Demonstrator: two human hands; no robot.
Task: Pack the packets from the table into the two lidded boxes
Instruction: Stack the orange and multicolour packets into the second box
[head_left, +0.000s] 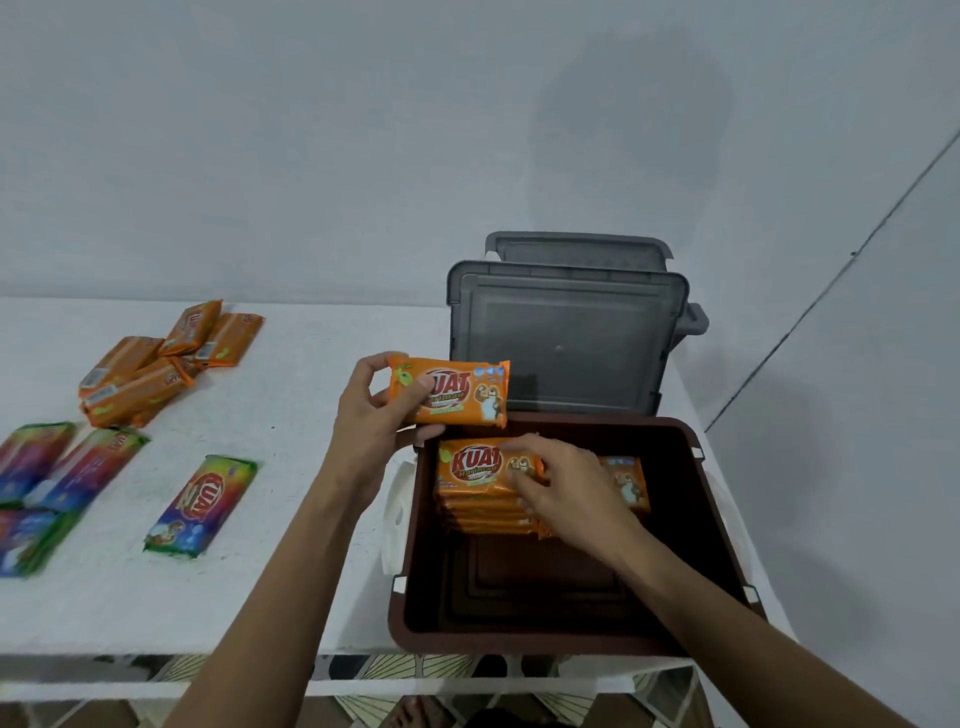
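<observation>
One packet was held in the grip of the left hand, pinched at its left end between thumb and curled fingers, so that its right end was left free. It was carried flat and face up, over the far left corner of the brown box, with its long axis running left to right. The stack already laid in the far part of that box was set on the same axis, label the same way up, and lay just below the held packet and a little nearer the person. A short drop with no turn was therefore judged to be all that the next placement would need. The right hand was seen inside the box, its grip apparently closed round the right end of the stack, fingers over the top and thumb at the near edge, as if to steady it. The left hand was the nearer to the unpacked stock: an orange pile and the rainbow packets lay well apart to the left on the counter. A grey box stood just behind the brown one.
</observation>
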